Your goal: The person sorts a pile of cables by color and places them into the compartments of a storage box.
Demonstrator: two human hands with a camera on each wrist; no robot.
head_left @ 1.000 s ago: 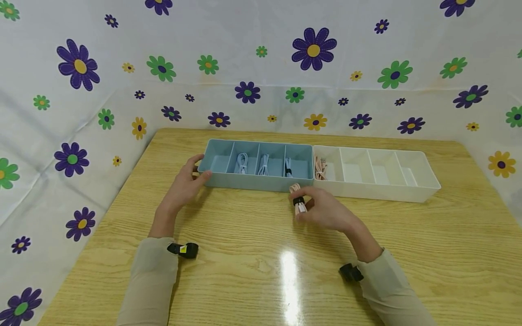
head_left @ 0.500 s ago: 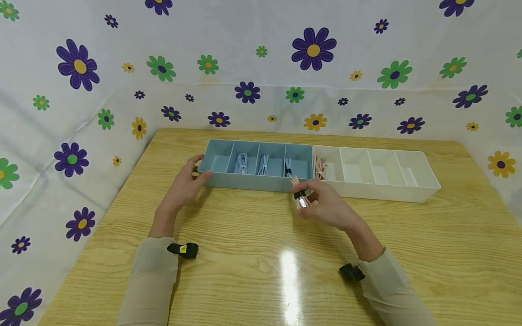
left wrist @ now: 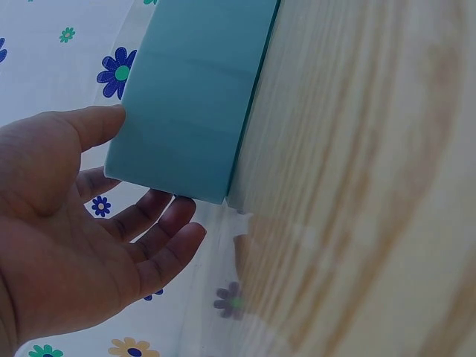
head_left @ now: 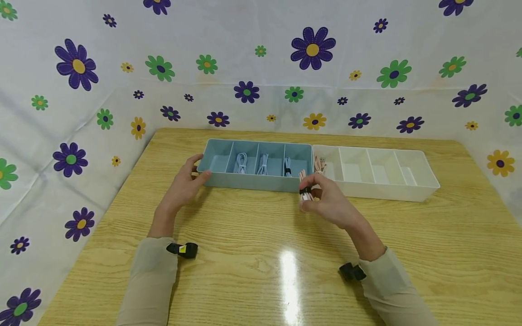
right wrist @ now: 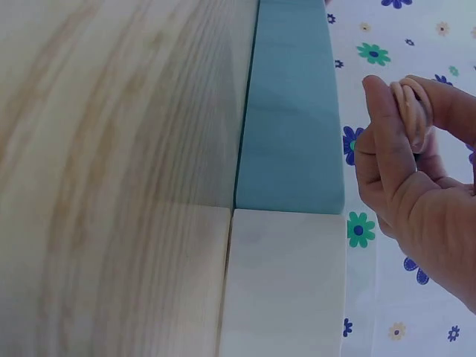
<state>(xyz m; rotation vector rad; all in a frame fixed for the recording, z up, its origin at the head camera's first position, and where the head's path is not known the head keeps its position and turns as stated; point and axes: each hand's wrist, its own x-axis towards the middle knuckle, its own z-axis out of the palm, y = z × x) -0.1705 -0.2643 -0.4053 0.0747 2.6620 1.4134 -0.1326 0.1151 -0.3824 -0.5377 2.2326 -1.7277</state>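
My right hand (head_left: 333,204) pinches a coiled pale pink charging cable (head_left: 306,196) with a black strap round its middle. The cable is raised in front of the blue organizer's right end, its top overlapping the front wall in the head view. In the right wrist view its pink loops (right wrist: 410,111) stick out between thumb and fingers. My left hand (head_left: 181,188) rests against the left end of the blue divided organizer (head_left: 253,182), thumb at the front corner and fingers loosely bent along the end wall (left wrist: 175,149).
Blue cables (head_left: 263,165) lie in three of the blue organizer's compartments; its leftmost holds none. A white divided organizer (head_left: 379,190) adjoins it on the right, with a pink cable (head_left: 320,164) in its leftmost compartment. Both stand on a wooden table (head_left: 228,253) before a flowered cloth (head_left: 277,72).
My right hand has moved slightly right and toward the organizers with the pink cable, tilting it on the way and bringing it near upright. My left hand stays put.
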